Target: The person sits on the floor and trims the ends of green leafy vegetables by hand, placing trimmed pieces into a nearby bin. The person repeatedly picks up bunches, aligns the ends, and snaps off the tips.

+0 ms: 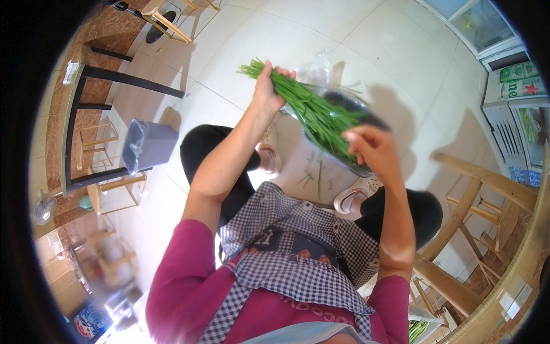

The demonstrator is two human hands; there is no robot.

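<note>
My left hand (268, 88) is closed around the pale stem ends of a bunch of long green chives (313, 107). The bunch slants down to the right, and its leafy tips spread over a dark plastic basin (374, 112) on the floor. By those tips is my right hand (374, 148), thumb and fingers curled in and slightly blurred. Whether a leaf is pinched between them cannot be made out. Behind the bunch a clear plastic bag (320, 71) is partly hidden. Loose green scraps (319, 176) are scattered on the tiles between my shoes.
A grey waste bin (150, 145) with a liner stands to the left, beside a black-framed table (133, 79). Wooden stools (165, 19) are around. On the right are a wooden chair (455, 215) and a glass-fronted fridge (522, 129) with drink packs (517, 81) on top.
</note>
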